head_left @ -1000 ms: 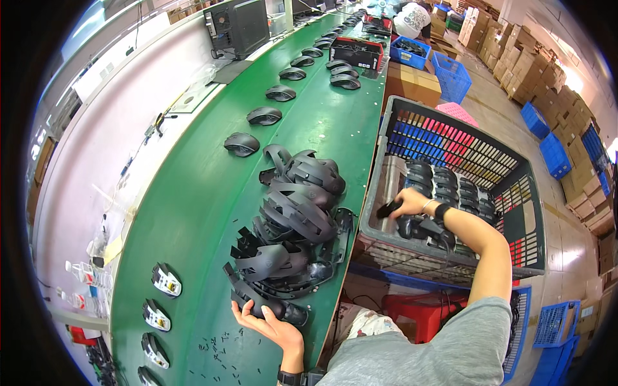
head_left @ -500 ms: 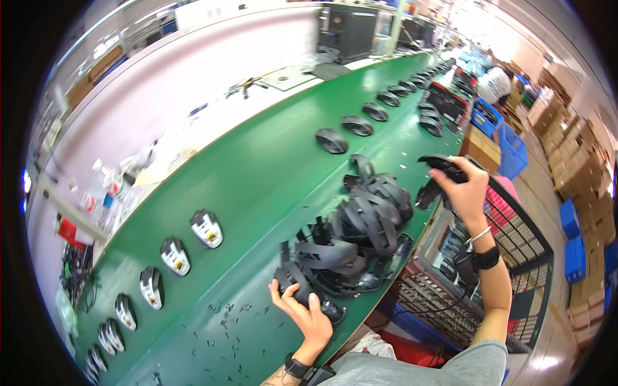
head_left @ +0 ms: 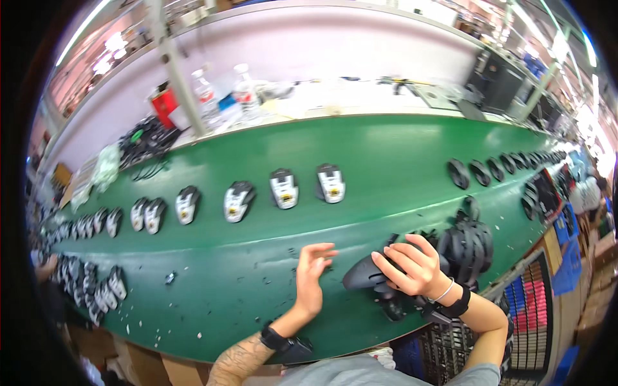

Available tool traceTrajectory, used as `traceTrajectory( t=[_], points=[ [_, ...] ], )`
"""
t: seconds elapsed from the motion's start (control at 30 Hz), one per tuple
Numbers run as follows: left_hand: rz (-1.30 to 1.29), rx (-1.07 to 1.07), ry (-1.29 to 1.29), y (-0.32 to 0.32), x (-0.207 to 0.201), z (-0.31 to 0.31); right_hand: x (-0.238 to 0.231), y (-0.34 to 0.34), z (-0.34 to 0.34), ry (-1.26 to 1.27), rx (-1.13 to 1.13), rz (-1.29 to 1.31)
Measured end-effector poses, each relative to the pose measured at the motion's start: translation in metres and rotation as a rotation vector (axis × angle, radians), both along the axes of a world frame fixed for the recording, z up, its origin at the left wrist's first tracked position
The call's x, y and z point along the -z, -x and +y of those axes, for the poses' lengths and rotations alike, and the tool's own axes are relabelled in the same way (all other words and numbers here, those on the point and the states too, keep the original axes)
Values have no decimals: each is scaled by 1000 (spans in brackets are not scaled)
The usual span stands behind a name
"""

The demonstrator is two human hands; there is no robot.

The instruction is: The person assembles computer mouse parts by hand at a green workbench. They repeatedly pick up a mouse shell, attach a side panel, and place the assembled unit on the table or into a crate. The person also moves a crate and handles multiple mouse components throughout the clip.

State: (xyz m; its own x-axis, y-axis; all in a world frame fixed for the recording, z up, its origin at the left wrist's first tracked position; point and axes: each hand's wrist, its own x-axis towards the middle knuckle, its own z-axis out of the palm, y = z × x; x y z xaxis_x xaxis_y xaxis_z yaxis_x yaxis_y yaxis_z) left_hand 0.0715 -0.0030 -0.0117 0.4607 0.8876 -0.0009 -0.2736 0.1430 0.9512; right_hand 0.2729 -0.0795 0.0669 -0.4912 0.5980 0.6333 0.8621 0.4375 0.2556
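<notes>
Watching remotely, I see the right hand [head_left: 412, 269] has swung inward gripping a curved black plastic shell [head_left: 363, 274], within reach of the empty, half-open left hand [head_left: 310, 280].

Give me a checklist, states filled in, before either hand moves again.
1. Left hand unloaded: ok, it looks empty, fingers loosely curled.
2. Right hand on the dark mouse part: ok, fingers over it.
3. Grip secure: cannot tell, the palm side is hidden.
4. Green bench free of loose bits: not ok, a small dark piece lies there.
5. Black-and-white mice untouched by both hands: ok.
</notes>
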Motion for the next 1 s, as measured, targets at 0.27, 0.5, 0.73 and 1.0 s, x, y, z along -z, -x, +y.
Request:
traceTrajectory(
  t=[0.27, 0.5, 0.73, 1.0],
  points=[
    [415, 405, -449, 48, -2, 8, 45, 37, 36, 194, -184, -179],
    [408, 192, -761, 30, 33, -17, 25, 45, -15, 539, -7, -128],
    [235, 157, -507, 27, 55, -24, -3, 69, -25, 904, 177, 93],
    [-80, 60, -294, 40, 30, -8, 28, 103, -10, 416, 425, 593]
  ],
)
